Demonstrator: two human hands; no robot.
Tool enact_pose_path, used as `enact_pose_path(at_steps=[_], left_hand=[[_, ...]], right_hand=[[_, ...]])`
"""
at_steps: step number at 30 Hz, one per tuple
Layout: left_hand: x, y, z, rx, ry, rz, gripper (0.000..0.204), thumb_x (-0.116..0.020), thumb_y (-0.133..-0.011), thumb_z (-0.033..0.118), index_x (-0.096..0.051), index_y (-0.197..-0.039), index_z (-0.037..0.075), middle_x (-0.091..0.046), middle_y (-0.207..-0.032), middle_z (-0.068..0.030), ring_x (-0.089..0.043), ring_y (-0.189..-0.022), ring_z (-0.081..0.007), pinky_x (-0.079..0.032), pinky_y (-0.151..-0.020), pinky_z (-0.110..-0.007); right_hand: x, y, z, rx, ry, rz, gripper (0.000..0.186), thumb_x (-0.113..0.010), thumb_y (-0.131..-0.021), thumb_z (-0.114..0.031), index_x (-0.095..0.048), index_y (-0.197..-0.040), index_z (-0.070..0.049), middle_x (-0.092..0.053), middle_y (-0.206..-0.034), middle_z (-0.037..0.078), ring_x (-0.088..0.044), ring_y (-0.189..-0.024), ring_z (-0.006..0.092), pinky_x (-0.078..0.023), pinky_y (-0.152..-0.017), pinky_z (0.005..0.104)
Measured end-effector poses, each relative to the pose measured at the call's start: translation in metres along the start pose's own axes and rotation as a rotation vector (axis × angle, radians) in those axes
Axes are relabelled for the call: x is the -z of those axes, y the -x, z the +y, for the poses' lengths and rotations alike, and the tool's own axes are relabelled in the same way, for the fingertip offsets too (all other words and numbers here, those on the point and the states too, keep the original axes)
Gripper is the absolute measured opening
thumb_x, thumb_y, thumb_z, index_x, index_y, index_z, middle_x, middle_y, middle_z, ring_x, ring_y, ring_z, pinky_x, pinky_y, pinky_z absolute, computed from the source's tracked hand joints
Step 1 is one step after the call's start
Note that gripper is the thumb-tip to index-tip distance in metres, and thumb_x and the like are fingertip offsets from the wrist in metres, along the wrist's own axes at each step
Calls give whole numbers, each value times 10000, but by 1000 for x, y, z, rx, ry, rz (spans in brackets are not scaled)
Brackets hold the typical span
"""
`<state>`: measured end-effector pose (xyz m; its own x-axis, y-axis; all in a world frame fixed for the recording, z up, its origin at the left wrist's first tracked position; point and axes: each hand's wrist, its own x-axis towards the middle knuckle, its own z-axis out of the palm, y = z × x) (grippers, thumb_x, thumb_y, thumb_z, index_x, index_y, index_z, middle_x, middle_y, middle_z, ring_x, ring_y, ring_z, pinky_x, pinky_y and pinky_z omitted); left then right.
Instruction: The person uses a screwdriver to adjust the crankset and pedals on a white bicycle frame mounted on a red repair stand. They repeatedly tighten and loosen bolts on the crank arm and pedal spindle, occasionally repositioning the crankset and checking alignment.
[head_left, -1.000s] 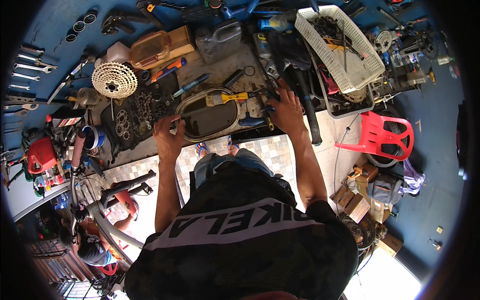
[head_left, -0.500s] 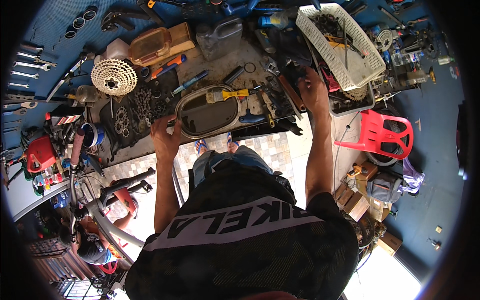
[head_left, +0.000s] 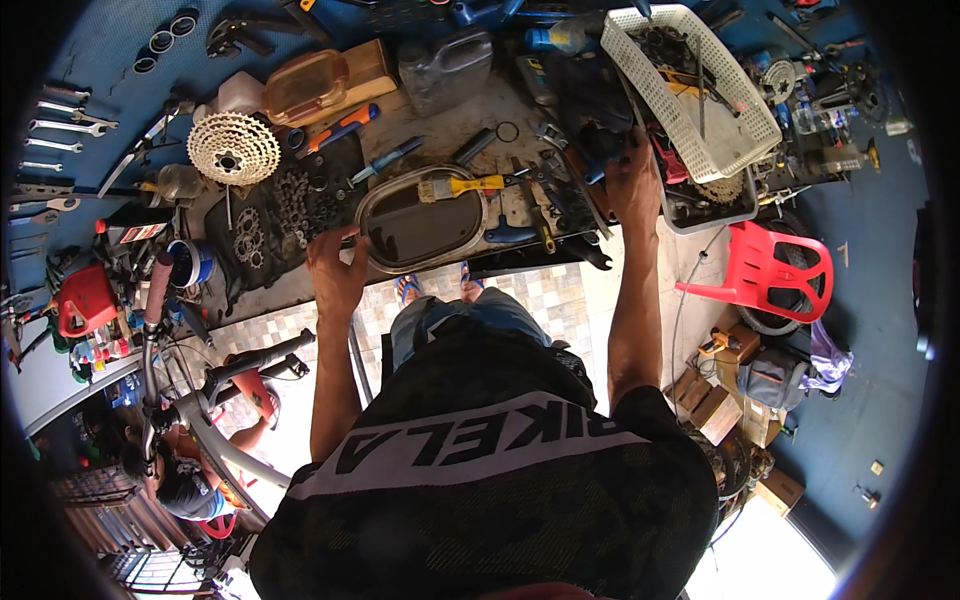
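Metal and oval, the tray [head_left: 430, 262] lies lengthwise left to right between the hands, just beside the loose, empty left hand [head_left: 335, 270]; whether the right hand [head_left: 634, 187], near the white basket [head_left: 725, 135], grips the blue handle [head_left: 596, 174], I cannot tell.

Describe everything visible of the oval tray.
The oval tray has a pale, metallic-looking rim and a dark, glossy interior, probably liquid. It lies flat near the front edge of the workbench, long axis roughly left to right. A yellow-handled brush lies across its far right part. The left hand is at its left end; contact is unclear.
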<state>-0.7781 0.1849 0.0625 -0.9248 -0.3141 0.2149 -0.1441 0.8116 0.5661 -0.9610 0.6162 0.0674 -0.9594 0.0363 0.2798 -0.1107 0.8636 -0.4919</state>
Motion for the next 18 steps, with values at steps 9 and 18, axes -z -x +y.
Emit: enact_pose_path(at_steps=[9, 18], left_hand=[[1, 1, 3, 28, 6, -8, 238, -799, -868, 184, -750, -1090, 113, -719, -1078, -121, -630, -1084, -373, -474, -964, -490], [4, 13, 3, 83, 8, -18, 246, -796, -870, 184, -740, -1101, 119, -707, -1110, -110, -619, -1103, -366, -470, -956, -507]], right_hand=[[-7, -15, -47, 210, 51, 103, 517, -694, -901, -180, -559, -1391, -86, -623, -1208, 232, -617, -1107, 457, -525, -936, 530], [-44, 13, -111, 376, -89, -309, 291, -727, -881, -178, -710, -1162, -107, -708, -1107, 141, -645, -1113, 368, -552, -941, 476]])
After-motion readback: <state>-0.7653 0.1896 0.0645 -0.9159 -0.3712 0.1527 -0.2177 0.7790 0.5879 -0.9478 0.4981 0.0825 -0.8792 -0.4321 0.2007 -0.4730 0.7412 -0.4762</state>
